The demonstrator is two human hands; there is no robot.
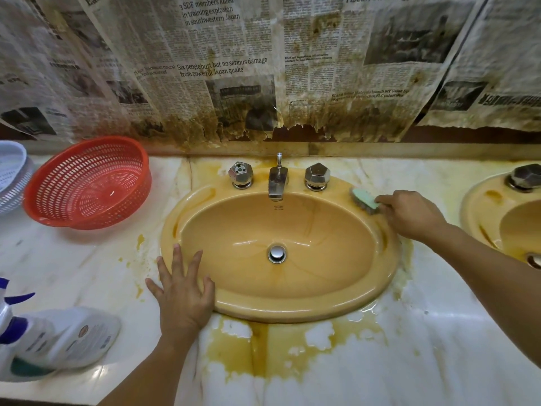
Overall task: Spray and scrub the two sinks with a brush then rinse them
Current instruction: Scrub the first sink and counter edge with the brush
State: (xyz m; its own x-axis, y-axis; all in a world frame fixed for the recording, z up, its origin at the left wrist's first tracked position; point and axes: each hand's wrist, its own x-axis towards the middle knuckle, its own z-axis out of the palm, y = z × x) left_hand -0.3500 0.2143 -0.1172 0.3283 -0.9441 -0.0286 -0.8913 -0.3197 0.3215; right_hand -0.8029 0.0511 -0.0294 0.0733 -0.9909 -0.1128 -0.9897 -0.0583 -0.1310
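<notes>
Two sinks were noted: the near sink [292, 306] centred, the second sink [480, 212] at the right edge. The brush [364, 200] was gripped by the right hand [409, 213] on the near sink's back-right rim. The left hand [183, 291] was laid flat, fingers spread, on the front-left rim. Firm, overlapping strokes along the rim were judged advisable.

Two mustard-yellow oval ceramic sinks [292, 303]. Three faceted metal tap knobs [240, 174]. One metal spout [277, 180]. Two round plastic baskets: one red basket [87, 183], one white basket [11, 177]. One white spray bottle [58, 341]. One green-backed scrubbing brush [364, 199]. Two bare hands [184, 297].
</notes>
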